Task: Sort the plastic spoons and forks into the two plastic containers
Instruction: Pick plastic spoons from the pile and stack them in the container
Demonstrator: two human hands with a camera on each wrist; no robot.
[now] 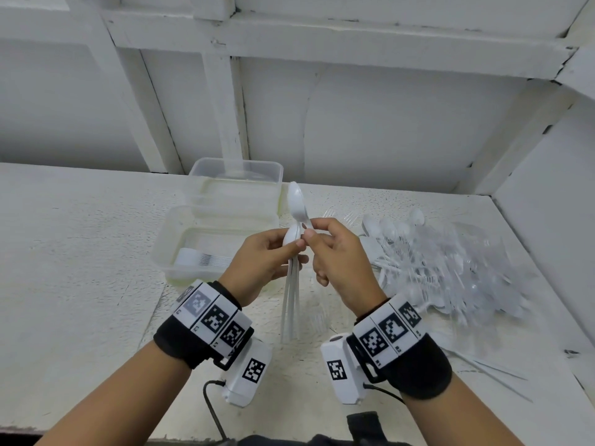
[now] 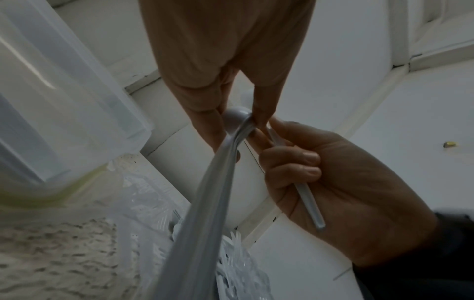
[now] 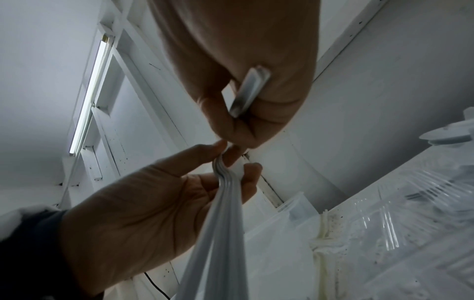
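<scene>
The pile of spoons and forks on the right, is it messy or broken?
Messy, not broken: the pile lies tangled, with stray pieces apart from it. The forks in the near container sit neatly stacked.

Left hand [image 1: 267, 257]: raised before the chest, thumb and fingers [image 3: 205, 151] pinching a bundle of nested spoons [image 1: 291, 284].
Right hand [image 1: 338, 255]: beside it, fingertips touching, pinching a single spoon [image 1: 297, 201].
Wrists: both banded, forearms angled inward.
</scene>
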